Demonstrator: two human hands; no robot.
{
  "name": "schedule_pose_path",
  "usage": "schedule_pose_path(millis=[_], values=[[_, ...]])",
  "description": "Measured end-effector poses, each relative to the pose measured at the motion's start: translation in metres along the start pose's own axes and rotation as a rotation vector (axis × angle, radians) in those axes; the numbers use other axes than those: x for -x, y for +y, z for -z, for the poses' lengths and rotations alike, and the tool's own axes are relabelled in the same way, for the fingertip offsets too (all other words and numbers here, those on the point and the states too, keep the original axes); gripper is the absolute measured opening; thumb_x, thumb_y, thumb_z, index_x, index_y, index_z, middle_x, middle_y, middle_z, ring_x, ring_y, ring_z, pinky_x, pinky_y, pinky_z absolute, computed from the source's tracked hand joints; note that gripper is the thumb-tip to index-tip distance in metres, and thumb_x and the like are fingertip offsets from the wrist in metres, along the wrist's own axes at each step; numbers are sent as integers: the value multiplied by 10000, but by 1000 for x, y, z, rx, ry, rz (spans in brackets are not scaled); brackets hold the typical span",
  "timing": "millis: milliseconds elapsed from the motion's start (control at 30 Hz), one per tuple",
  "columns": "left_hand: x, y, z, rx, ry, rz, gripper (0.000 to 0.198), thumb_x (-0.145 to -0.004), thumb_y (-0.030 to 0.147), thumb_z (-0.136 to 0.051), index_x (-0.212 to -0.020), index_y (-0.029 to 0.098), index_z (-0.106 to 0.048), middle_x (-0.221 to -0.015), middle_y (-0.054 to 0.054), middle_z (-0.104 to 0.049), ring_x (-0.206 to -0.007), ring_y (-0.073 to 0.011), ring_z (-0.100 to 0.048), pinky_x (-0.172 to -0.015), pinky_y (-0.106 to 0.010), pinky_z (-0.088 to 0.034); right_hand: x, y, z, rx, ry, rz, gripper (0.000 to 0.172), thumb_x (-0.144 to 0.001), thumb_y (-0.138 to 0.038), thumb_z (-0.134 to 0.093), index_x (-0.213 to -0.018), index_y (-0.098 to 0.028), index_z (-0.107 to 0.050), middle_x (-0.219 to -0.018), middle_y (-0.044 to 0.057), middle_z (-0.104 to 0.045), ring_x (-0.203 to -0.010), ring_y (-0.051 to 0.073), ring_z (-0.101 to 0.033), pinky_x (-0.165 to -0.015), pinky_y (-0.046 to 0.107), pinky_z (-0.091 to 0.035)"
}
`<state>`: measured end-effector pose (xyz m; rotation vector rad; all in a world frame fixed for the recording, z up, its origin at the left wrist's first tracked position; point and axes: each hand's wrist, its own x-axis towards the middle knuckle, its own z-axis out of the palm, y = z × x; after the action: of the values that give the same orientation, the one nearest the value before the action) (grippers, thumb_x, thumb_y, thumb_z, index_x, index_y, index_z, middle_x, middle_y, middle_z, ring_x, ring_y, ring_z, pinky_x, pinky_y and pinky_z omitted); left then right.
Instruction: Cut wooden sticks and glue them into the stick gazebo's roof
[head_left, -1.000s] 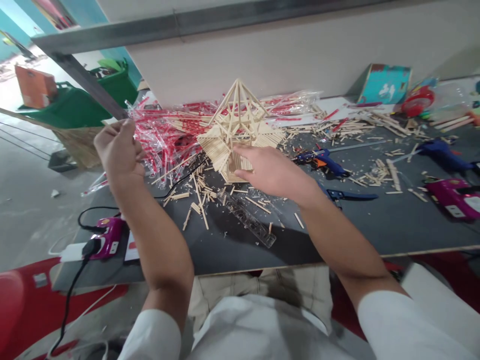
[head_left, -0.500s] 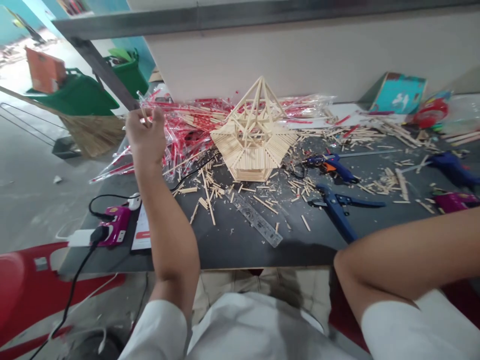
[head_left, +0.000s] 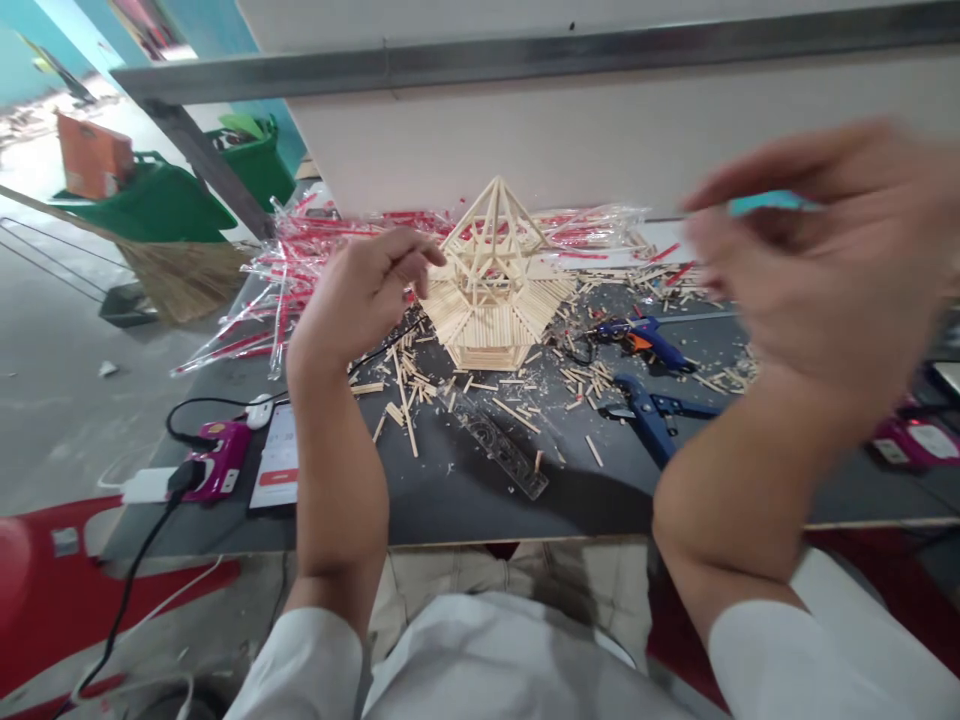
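Though recently offscreen, right hand (head_left: 817,275) visible.

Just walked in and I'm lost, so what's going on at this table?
Someone is working bare-handed at a table. The left hand is beside a wooden stick model; whether they touch is unclear. The right hand, blurred, is raised well to the model's right. A glue gun, cutter and ruler lie nearby with scattered sticks.
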<state>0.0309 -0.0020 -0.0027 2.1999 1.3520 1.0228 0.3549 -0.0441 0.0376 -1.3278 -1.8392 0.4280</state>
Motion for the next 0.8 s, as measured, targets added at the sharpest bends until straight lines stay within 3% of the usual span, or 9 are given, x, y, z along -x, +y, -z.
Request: schedule_pose_path(millis=[33,100,200,300,500,667,733,800], values=[[-1,9,-6,16,-49,-18,216,-1027,304,-526,-1055,211,-719,-839,-21,-674,-576,-116,-519,-629,-305,-407,-2,0,-13,-11,131,90,245,-911,-380,-684,-1120,-293,-776,-1061,58,-776,-702,224,-678,-576,402,-483],[-5,21,-19,22,-96,-54,157,-990,260,-568,-1024,208,-711,-860,-12,-707,-571,-111,-560,-654,-302,-438,-9,2,-41,-96,-83,180,284,-885,-266,-686,-1159,-255,-756,-1112,48,-766,-645,147,-627,-603,348,-503],[-9,26,-32,-44,-100,-99,120,-955,270,-628,-1005,205,-715,-751,0,-681,-590,-133,-575,-648,-299,-431,-20,8,-70,-103,-224,187,324,-878,-248,-693,-1200,-232,-728,-1143,38,-750,-701,122,-624,-709,315,-525],[-13,23,-39,-100,-111,-117,107,-943,289,-644,-969,217,-719,-721,-1,-677,-630,-151,-585,-643,-300,-417,-24,12,-79,-85,-239,159,269,-891,-276,-692,-1150,-220,-738,-1101,37,-749,-796,141,-649,-764,308,-512],[-16,13,-47,-202,-118,-156,97,-926,277,-644,-923,228,-728,-725,0,-702,-643,-153,-590,-636,-301,-397,-24,17,-85,-76,-239,118,210,-901,-377,-685,-1026,-230,-767,-990,27,-749,-785,151,-634,-752,317,-476],[-11,9,-30,-215,-126,-76,145,-910,320,-664,-946,222,-765,-786,-19,-749,-662,-160,-635,-649,-311,-442,-29,23,-86,-58,-206,165,186,-928,-340,-635,-979,-217,-764,-985,37,-750,-788,168,-634,-793,341,-487],[-7,-3,-15,-184,-48,7,150,-912,320,-671,-922,213,-776,-728,-10,-728,-625,-152,-632,-652,-319,-470,-31,25,-85,-4,-180,148,181,-932,-344,-639,-991,-227,-764,-1023,44,-742,-822,184,-636,-835,360,-497],[-4,-24,1,-146,152,117,160,-934,290,-648,-915,190,-772,-731,-7,-718,-610,-136,-639,-654,-320,-492,-31,26,-85,57,-143,135,178,-932,-348,-649,-1013,-240,-765,-1090,47,-719,-847,194,-639,-877,385,-506]])
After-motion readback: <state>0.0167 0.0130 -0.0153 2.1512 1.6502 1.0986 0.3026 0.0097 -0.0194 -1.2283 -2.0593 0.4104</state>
